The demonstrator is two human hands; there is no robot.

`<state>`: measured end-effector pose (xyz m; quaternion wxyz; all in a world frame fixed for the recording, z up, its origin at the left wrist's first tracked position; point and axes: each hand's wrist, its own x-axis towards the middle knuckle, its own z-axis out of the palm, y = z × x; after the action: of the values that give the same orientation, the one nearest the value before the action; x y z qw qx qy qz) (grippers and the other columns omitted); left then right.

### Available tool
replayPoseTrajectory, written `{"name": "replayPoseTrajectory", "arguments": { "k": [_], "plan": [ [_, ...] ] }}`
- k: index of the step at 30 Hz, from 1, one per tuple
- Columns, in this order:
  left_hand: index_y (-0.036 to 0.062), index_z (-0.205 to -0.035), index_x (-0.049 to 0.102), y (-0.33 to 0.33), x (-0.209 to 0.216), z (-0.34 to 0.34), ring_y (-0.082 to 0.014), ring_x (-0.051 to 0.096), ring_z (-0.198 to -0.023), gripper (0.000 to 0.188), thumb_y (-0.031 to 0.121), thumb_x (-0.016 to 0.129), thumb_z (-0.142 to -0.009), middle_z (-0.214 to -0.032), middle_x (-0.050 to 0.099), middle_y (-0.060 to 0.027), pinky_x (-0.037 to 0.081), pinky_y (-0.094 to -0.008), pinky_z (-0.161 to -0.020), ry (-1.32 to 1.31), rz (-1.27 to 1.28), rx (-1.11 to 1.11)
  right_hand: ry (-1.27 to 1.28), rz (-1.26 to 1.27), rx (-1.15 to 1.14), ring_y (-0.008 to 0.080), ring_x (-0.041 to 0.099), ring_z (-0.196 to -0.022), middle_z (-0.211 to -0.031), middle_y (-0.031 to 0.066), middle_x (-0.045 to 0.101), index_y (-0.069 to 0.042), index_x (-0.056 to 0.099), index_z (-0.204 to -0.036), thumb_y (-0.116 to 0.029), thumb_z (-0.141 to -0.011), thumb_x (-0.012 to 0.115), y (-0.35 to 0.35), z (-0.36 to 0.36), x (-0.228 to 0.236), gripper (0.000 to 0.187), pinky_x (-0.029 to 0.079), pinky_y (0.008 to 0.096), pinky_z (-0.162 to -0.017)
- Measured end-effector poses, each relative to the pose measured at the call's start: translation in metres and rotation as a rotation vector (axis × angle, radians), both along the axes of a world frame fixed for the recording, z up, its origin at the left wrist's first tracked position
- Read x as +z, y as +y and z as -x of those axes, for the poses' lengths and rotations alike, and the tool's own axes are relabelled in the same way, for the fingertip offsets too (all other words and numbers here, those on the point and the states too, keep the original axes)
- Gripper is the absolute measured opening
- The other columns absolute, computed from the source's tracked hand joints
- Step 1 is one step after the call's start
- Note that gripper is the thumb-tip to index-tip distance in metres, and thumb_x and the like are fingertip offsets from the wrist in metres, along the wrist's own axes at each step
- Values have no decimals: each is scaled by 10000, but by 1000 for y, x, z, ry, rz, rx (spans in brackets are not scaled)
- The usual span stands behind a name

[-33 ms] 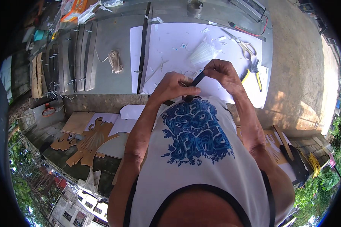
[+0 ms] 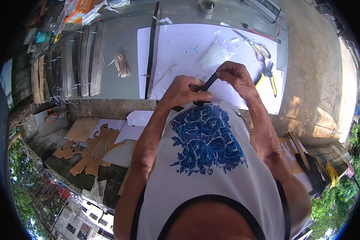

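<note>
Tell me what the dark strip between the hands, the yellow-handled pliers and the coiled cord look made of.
Dark strip: possibly plastic or tape, judging by its flat, thin, fairly even surface; I can't settle which.
Pliers: probably metal with a dark finish, the handles' yellow colouring suggesting plastic or rubber covering.
Coiled cord: pale, perhaps plastic-sheathed, from its smooth loops; fibre remains possible.

My left hand (image 2: 183, 91) hides part of the dark strip (image 2: 210, 82); the view's edge crops the far-left orange box (image 2: 80, 10)
</note>
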<state>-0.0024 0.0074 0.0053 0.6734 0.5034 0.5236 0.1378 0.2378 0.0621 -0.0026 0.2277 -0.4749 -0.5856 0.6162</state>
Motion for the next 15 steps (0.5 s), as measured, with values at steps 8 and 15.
{"name": "replayPoseTrajectory", "arguments": {
  "k": [8, 15],
  "plan": [
    [17, -1404, 557, 15, 21, -11, -224, 700, -906, 777, 210, 879, -724, -1172, 677, -231, 578, -308, -713, -219, -125, -7, -96, 107, 80, 151, 623, -820, -870, 80, 719, -6, 743, -966, -167, -885, 673, 12, -14, 0, 194, 483, 314, -781],
    [31, -1411, 561, 25, -7, -10, -212, 701, -834, 817, 179, 875, -671, -1133, 694, -211, 544, -270, -639, -302, -264, -83, -291, -240, -153, 227, 673, -815, -866, 118, 716, -8, 710, -1013, -178, -900, 679, 48, -49, -9, 207, 531, 371, -759]
  ]
}}
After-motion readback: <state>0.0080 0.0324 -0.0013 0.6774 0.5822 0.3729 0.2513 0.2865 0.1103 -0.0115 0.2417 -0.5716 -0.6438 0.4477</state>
